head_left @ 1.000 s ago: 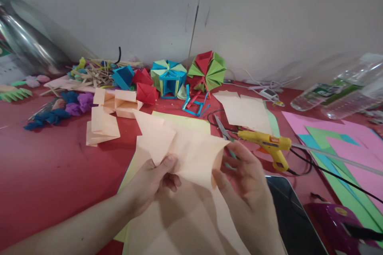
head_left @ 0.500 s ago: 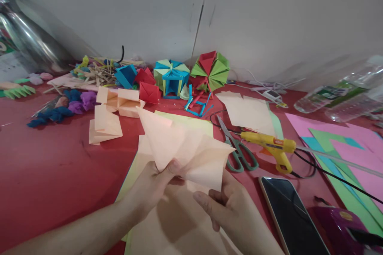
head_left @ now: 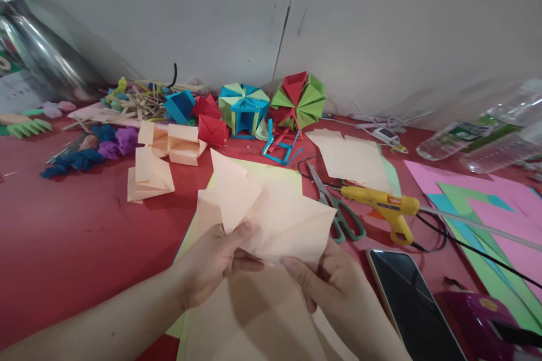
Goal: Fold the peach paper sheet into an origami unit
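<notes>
A folded sheet of peach paper [head_left: 292, 214] is held between my two hands, above a stack of larger peach and yellow sheets [head_left: 266, 316]. My left hand [head_left: 224, 254] pinches its lower left part, thumb on top and fingers beneath. At the lower right edge, my right hand [head_left: 330, 282] grips it with the thumb pressed on the front; some of its fingers are hidden behind the paper. One pointed flap stands up at the paper's upper left. Folded peach paper pieces [head_left: 152, 175] lie to the left of the stack.
Right of the paper lie green-handled scissors [head_left: 339, 208], a yellow glue gun [head_left: 381, 200] with its cord, and a phone [head_left: 410, 299]. Paper models [head_left: 243, 110] stand along the wall. Plastic bottles [head_left: 457, 138], coloured sheets [head_left: 478, 225] and a metal jug [head_left: 46, 56] are farther out.
The right side of the peach paper, curled before, is now spread flatter. My right thumb has moved up onto the paper's lower edge. My left hand keeps its pinch.
</notes>
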Tool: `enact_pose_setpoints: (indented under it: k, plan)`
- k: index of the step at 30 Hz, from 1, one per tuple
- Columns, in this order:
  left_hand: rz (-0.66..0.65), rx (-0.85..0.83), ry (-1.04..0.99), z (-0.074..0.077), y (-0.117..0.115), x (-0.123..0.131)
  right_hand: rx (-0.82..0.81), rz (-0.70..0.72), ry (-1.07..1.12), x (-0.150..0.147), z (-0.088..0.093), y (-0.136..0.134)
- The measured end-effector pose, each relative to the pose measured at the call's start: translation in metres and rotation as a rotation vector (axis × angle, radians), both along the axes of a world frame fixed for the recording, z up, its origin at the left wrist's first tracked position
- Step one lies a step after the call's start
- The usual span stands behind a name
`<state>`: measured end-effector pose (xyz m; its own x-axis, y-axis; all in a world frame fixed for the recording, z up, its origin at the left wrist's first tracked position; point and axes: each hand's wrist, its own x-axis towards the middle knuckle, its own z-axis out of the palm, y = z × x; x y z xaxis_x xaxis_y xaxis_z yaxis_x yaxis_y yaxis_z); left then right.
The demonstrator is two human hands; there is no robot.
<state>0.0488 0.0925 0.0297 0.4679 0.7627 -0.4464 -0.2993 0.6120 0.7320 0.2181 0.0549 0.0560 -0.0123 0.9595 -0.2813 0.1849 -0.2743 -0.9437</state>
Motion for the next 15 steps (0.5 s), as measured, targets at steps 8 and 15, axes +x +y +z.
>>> enact_pose_setpoints:
  k: [8,15]
  plan:
    - [0.161,0.233,0.221,-0.011,0.000,0.002,0.300,-0.286,-0.197,0.015,-0.003,0.001]
    - [0.189,0.432,0.422,-0.012,-0.002,0.001,0.178,-0.219,-0.023,0.030,-0.009,0.005]
